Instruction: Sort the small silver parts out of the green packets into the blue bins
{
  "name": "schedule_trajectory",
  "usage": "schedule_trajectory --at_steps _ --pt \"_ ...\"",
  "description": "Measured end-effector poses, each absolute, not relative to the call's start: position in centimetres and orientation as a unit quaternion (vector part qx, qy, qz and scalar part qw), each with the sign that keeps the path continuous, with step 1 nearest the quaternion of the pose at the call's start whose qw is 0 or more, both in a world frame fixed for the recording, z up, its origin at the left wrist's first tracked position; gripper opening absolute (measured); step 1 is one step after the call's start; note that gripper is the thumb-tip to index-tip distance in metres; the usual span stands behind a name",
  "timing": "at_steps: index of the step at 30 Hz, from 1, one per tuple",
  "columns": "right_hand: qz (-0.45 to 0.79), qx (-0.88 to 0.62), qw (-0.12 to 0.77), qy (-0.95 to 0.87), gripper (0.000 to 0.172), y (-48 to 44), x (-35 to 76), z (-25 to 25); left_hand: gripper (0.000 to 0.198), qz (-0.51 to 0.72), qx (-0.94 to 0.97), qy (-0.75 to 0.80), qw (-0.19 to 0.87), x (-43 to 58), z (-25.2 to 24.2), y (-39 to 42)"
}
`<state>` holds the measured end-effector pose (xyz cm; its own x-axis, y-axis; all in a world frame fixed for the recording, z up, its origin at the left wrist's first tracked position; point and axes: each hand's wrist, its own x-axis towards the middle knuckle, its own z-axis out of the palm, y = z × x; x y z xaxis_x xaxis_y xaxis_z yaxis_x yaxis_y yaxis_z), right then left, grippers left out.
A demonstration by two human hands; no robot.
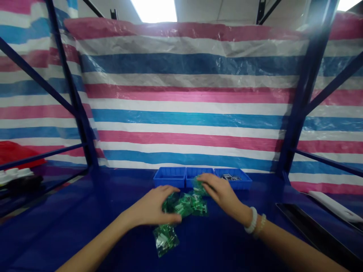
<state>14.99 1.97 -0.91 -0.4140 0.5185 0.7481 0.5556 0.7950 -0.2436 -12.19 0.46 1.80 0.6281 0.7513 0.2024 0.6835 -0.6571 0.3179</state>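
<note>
A heap of small green plastic bags [185, 206] with pale parts inside lies on the blue table [85, 211]. My left hand [154, 207] rests on the left side of the heap, fingers curled over a bag. My right hand [219, 192] reaches over the heap's far right, fingers closed on a green bag [198, 186] near the trays. One more green bag [166, 238] lies apart, closer to me. Three blue trays [170, 176] stand in a row behind the heap; the right tray [235, 178] holds small dark parts.
A striped pink, blue and white tarp [187, 98] hangs behind the table between dark blue frame posts [297, 113]. A dark flat tray [312, 230] and a white object [331, 206] lie at the right. White and black items [15, 177] sit at the far left.
</note>
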Motion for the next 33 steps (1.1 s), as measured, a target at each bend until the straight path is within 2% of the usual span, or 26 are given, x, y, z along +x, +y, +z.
schedule_trajectory --at_steps 2,3,6,9,11,15,19,24,27,30,33 --pt "-0.122 -0.257 0.319 -0.904 0.031 1.5 14.4 -2.3 0.108 0.066 0.899 0.421 0.101 -13.2 0.7 -0.8" --pt "-0.146 -0.238 0.261 -0.924 0.033 1.2 14.4 -3.0 0.114 0.041 0.896 0.431 0.100 -13.5 0.0 -1.2" --pt "-0.101 -0.240 0.173 -0.950 0.042 -0.2 14.8 -3.7 0.095 0.040 0.903 0.418 0.090 -13.7 -1.8 -1.8" --pt "0.035 -0.262 0.163 -0.950 0.067 -2.0 15.8 -2.8 0.076 0.075 0.929 0.356 0.064 -13.5 -2.1 -1.2" --pt "0.106 -0.276 0.164 -0.941 0.071 -2.7 16.5 -2.2 0.073 0.102 0.938 0.331 0.034 -13.1 -1.7 -0.6" --pt "0.173 -0.327 0.233 -0.899 0.049 -2.0 16.9 -2.8 0.057 0.218 0.920 0.326 -0.014 -11.2 -0.5 0.7" --pt "0.169 -0.326 0.321 -0.873 0.042 0.2 16.8 -4.5 0.037 0.375 0.859 0.347 0.027 -7.8 0.7 1.9" --pt "0.181 -0.318 0.404 -0.838 0.042 2.1 17.4 -4.2 0.019 0.484 0.759 0.376 0.220 -4.4 0.3 1.9" --pt "0.245 -0.357 0.506 -0.746 0.040 2.3 17.4 -3.3 0.017 0.492 0.714 0.376 0.326 -3.8 -0.7 0.9" --pt "0.379 -0.386 0.581 -0.608 0.049 1.3 16.7 -2.6 0.030 0.490 0.661 0.367 0.433 -3.6 -1.8 -0.1" --pt "0.471 -0.379 0.570 -0.556 0.052 -0.4 15.6 -2.3 0.045 0.460 0.586 0.355 0.564 -3.3 -2.4 -0.8"
